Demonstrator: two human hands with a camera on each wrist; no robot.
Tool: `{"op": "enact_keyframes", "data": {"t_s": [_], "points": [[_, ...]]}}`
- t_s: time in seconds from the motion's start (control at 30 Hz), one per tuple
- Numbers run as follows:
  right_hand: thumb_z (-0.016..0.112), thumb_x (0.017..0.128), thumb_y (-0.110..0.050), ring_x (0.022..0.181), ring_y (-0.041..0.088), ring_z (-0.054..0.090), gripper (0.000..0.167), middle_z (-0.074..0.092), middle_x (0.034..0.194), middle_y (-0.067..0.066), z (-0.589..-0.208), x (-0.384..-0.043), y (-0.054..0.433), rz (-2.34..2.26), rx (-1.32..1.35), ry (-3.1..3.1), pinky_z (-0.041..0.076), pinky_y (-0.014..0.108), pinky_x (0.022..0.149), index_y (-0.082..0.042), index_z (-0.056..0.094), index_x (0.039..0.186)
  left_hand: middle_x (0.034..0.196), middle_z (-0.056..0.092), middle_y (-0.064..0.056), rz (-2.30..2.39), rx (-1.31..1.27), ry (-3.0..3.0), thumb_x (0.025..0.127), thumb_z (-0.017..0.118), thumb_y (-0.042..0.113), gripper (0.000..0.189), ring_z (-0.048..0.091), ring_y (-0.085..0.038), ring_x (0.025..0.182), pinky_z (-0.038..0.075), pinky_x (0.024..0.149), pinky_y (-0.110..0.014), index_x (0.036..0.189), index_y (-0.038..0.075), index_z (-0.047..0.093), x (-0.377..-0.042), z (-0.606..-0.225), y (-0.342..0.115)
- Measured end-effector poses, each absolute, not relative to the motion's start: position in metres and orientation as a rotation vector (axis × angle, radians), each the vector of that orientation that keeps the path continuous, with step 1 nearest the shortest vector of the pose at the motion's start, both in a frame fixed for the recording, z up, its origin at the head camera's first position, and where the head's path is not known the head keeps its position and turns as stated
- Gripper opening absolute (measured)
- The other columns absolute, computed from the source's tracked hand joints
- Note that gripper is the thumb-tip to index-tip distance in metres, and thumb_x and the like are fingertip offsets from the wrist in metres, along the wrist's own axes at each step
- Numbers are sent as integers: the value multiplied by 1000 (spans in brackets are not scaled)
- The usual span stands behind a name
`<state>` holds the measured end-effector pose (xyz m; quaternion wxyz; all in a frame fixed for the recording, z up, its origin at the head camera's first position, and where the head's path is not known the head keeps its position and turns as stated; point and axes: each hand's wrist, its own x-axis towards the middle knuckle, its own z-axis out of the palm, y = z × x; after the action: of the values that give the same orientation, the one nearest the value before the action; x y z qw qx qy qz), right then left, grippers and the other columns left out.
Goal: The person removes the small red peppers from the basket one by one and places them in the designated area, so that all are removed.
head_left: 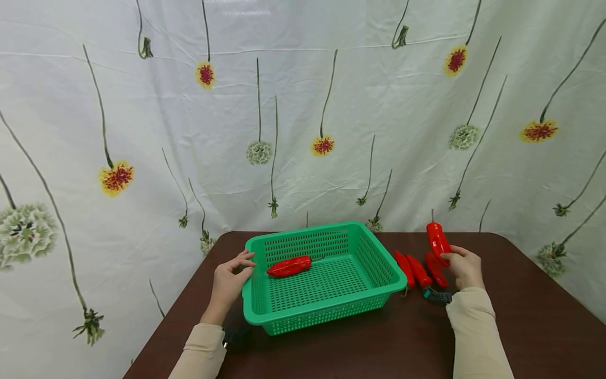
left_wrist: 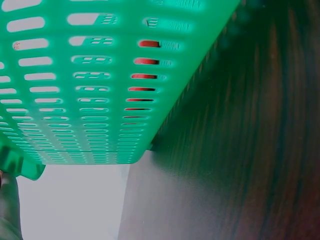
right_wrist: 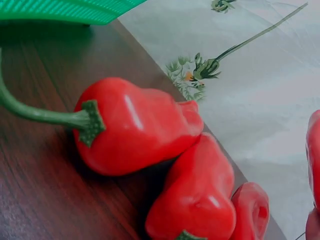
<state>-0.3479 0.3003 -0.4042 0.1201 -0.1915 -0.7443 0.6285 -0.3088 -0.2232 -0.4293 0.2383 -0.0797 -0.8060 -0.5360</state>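
Observation:
My left hand (head_left: 229,284) is at the left rim of a green plastic basket (head_left: 326,304), gripping that rim between thumb and fingers. One long red pepper (head_left: 290,267) lies inside the basket, toward its left side. On the right, my right hand (head_left: 466,268) holds another red pepper (head_left: 438,239) by its lower end, stem pointing up, raised over the table. Below and left of that hand lie three more red peppers: one pepper (right_wrist: 135,127) with a green stem closest to the basket, a middle pepper (right_wrist: 197,195) and a farther pepper (right_wrist: 252,210).
The dark brown table (head_left: 360,347) carries everything. A white cloth (head_left: 293,105) printed with flowers hangs behind its far edge. Dark wrist devices, such as the right one (head_left: 439,296), sit under both wrists.

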Motion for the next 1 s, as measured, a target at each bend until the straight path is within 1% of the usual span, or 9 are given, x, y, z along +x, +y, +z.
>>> {"op": "enact_keyframes", "data": {"t_s": [0.07,0.17,0.27,0.33,0.4,0.57,0.9,1.0], "points": [[48,98,-7,132,43,43,57,32,156,31,-405,-348,300,1845,-559,-2156,39,52,111,7,35,152,132,67,-16,-1469,-219,-2201,91,61,-5,17,49,-26,141,48,107,-48,100,-6,75,-308,-429,-223],[47,97,-3,138,45,35,58,28,158,31,-407,-348,301,1872,-594,-2090,29,57,118,8,32,152,131,67,-15,-1460,-234,-2191,91,62,-3,16,50,-27,140,51,105,-41,100,-4,76,-306,-428,-224],[47,96,-1,139,44,32,59,27,159,30,-409,-349,302,1884,-645,-2027,28,56,119,8,32,152,131,67,-16,-1460,-247,-2181,92,62,-2,16,50,-29,140,51,101,-26,100,-4,76,-306,-428,-224],[48,96,0,140,43,32,59,27,159,30,-411,-350,303,1878,-675,-2007,29,54,119,8,33,152,132,66,-17,-1463,-255,-2178,92,62,-2,16,50,-29,140,48,98,-16,100,-4,76,-306,-428,-224],[49,95,-1,140,43,32,59,28,159,29,-413,-350,303,1859,-699,-2017,30,53,119,7,34,152,132,66,-16,-1475,-251,-2177,92,62,-2,16,50,-28,140,44,95,-10,100,-4,76,-307,-428,-224],[52,94,-2,141,44,32,59,30,157,29,-416,-347,306,1786,-741,-2067,32,55,118,6,38,150,131,67,-15,-1484,-238,-2179,91,63,-2,16,50,-27,140,42,94,-7,99,-4,76,-307,-429,-224],[52,92,-3,145,46,22,59,27,157,30,-427,-343,314,1786,-808,-2087,27,56,119,8,39,149,132,67,-15,-1500,-226,-2184,91,62,-3,16,50,-25,140,42,92,-6,100,-5,76,-307,-429,-224],[54,91,-3,145,48,20,59,26,156,32,-432,-343,314,1765,-804,-2105,28,56,119,9,40,148,132,66,-17,-1499,-218,-2199,91,61,-5,17,49,-27,141,41,92,-6,100,-7,75,-301,-422,-220]]}}
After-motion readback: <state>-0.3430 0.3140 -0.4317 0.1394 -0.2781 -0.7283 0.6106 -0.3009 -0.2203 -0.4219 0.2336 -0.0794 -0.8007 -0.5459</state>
